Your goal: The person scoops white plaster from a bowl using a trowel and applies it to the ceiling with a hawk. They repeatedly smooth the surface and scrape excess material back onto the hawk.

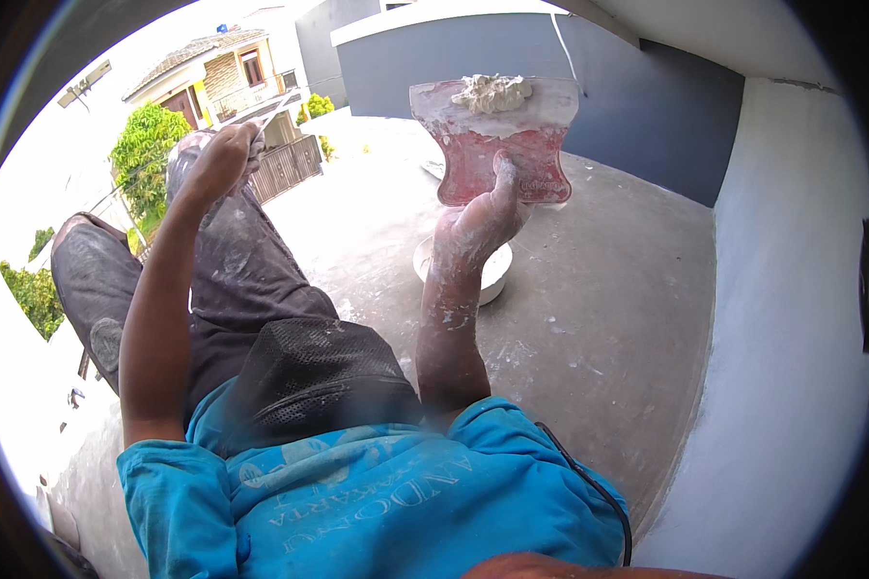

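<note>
My right hand (483,217), smeared with white, is closed on the lower edge of a red plastic putty spreader (473,154), its thumb lying on the face. A lump of off-white putty (492,94) sits along the spreader's top edge, with a smear below it. Raised at the left, above my knee, my left hand (224,159) is closed round a thin, pale, flat-bladed tool (278,111), seen nearly edge-on. Most of its handle is hidden by the fingers. Beyond my right wrist, a round white tub (495,275) stands on the floor, partly covered by the forearm.
The grey concrete floor (608,318) has white splashes. A white wall (782,338) rises close on the right, and a dark grey wall (637,106) closes the far side. My bent legs (246,261) are at the left. Outside are a tree (150,145) and a house (237,72).
</note>
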Motion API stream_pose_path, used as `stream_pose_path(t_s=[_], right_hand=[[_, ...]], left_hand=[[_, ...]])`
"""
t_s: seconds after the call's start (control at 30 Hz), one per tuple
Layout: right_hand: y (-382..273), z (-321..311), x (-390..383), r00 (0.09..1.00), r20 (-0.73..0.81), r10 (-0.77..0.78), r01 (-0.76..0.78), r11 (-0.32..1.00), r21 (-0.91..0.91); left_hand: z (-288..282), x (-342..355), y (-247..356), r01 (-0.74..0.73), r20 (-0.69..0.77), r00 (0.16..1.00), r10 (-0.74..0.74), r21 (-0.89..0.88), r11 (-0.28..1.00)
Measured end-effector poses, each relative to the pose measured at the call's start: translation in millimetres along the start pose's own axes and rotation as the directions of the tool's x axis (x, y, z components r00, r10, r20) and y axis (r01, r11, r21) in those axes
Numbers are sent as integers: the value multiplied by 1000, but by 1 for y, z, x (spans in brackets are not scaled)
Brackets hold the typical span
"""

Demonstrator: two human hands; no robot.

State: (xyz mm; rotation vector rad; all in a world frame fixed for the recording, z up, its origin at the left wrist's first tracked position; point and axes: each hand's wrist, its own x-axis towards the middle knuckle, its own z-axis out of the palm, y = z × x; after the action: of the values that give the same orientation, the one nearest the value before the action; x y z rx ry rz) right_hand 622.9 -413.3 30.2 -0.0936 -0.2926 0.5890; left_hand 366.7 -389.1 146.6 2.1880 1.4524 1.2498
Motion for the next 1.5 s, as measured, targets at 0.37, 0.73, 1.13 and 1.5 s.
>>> stream_pose_path(t_s=[0.37,0.73,1.13,1.5], right_hand=[[-61,60,34,953,-136,-269,254,960,-120],[-116,70,102,743,631,221,-396,906,149],[-143,171,128,630,637,444,-577,817,2],[-86,89,120,665,742,88,-440,849,294]], left_hand=[[-94,-51,-56,68,-193,978,-72,-28,997],[-117,-98,-71,106,-241,951,-195,-337,935],[-104,-106,-77,203,-178,947,-268,-316,927],[-102,-111,-87,177,-231,922,-312,-463,868]])
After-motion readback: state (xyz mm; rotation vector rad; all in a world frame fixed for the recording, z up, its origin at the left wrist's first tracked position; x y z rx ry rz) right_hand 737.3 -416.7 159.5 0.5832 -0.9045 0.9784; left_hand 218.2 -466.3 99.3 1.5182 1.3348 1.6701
